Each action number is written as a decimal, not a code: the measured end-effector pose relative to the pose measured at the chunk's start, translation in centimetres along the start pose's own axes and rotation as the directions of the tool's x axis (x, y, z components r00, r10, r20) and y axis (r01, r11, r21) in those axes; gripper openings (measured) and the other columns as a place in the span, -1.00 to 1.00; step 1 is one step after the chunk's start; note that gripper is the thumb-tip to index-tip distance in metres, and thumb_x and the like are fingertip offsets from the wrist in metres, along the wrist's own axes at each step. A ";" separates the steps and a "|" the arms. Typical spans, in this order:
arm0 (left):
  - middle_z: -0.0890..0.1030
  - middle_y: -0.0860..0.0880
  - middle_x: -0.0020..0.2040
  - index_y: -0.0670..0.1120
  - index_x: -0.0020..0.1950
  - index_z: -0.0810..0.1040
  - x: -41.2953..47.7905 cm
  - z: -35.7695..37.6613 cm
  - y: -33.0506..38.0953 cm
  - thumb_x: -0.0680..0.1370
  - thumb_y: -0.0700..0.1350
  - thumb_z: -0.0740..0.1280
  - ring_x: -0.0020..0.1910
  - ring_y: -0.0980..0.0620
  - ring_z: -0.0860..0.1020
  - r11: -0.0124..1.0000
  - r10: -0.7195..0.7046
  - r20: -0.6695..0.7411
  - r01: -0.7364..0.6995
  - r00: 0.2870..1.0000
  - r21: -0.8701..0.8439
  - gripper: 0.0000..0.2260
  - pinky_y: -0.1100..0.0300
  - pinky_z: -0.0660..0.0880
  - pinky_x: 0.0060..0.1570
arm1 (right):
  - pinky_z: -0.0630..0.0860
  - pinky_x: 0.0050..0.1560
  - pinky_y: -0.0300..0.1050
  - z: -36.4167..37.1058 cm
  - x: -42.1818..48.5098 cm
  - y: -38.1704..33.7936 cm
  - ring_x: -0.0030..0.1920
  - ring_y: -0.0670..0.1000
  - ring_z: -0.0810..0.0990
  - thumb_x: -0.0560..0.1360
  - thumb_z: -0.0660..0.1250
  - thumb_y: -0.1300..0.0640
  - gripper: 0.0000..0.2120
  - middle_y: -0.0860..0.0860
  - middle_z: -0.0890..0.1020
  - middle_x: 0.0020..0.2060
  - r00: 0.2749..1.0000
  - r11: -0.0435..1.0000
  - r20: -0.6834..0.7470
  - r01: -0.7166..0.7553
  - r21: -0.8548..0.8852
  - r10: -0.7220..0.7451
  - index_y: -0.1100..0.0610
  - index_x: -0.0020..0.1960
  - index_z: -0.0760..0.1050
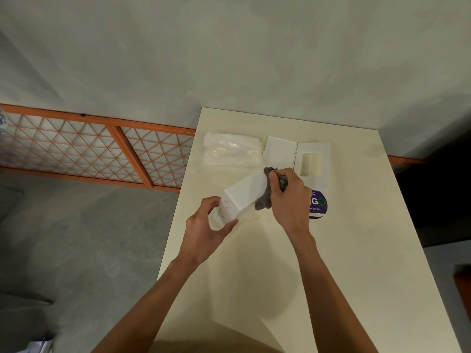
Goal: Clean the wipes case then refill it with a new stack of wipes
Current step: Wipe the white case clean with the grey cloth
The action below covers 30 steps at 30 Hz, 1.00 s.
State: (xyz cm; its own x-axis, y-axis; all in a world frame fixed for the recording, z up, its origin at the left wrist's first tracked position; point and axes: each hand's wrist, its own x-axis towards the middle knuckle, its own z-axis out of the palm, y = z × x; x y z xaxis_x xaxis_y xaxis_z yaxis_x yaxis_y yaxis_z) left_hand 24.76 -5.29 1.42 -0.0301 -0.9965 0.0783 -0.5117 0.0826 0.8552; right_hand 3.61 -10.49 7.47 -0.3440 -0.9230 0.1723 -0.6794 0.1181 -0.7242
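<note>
My left hand [207, 226] grips the near end of a white wipes case body [243, 197], held tilted above the cream table [254, 276]. My right hand [289, 200] holds a crumpled grey cloth [265, 200] pressed against the case's far right side. The case's white lid [283, 152], flipped open with a rectangular dispensing hole, lies flat behind my right hand. A stack of white wipes in clear plastic wrap [232, 151] lies at the table's far left corner.
A round purple sticker [318, 205] lies on the table, partly hidden by my right hand. The table's left edge drops to a grey floor. An orange-framed lattice panel [102, 149] runs along the wall at left.
</note>
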 end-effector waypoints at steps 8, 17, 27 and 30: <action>0.61 0.12 0.29 0.02 0.43 0.54 2.1 -1.3 2.1 0.41 -0.05 0.63 0.25 0.12 0.55 0.982 0.147 0.002 -0.146 0.989 0.120 -0.38 0.60 0.34 0.14 | 0.67 -0.12 0.09 -2.6 -1.8 2.4 -0.08 0.08 0.70 0.71 0.33 -0.08 -0.84 -0.10 0.73 -0.07 0.981 0.890 0.026 -0.186 0.417 0.193 -0.08 0.16 0.66; 0.59 0.08 0.34 0.04 0.48 0.51 3.1 0.9 2.1 0.42 0.03 0.54 0.31 0.07 0.50 0.935 0.121 0.196 -0.178 0.973 0.306 -0.37 0.09 0.58 0.20 | 0.72 -0.07 0.14 -2.0 -4.8 4.2 0.13 0.11 0.71 0.68 0.38 -0.08 -0.79 -0.04 0.70 0.13 0.963 0.836 0.137 -0.269 0.479 0.232 -0.14 0.30 0.59; 0.60 0.02 0.34 0.00 0.49 0.50 3.6 3.1 1.8 0.46 0.04 0.51 0.27 -0.04 0.57 0.907 0.135 0.278 -0.232 0.951 0.353 -0.40 0.01 0.60 0.14 | 0.72 -0.03 0.00 -0.6 -6.0 6.2 0.05 -0.13 0.72 0.68 0.39 -0.05 -0.80 -0.17 0.74 0.03 0.966 0.901 0.112 -0.258 0.350 0.233 -0.20 0.30 0.57; 0.61 0.01 0.35 -0.02 0.48 0.53 3.3 2.6 1.3 0.47 0.09 0.54 0.27 -0.05 0.58 0.900 0.184 0.222 -0.255 0.957 0.353 -0.40 0.03 0.57 0.20 | 0.71 0.04 -0.02 -0.4 -5.9 6.5 0.08 -0.21 0.69 0.68 0.40 -0.05 -0.74 -0.25 0.70 0.07 0.970 0.919 0.111 -0.240 0.314 0.215 -0.17 0.36 0.56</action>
State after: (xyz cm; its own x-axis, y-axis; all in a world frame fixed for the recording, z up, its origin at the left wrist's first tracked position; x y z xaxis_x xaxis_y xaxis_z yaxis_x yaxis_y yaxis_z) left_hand 21.77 -8.48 1.51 -0.3139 -0.9420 0.1187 -0.7561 0.3236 0.5689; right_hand 0.95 -4.13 2.04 -0.4082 -0.9107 -0.0626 -0.3386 0.2147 -0.9161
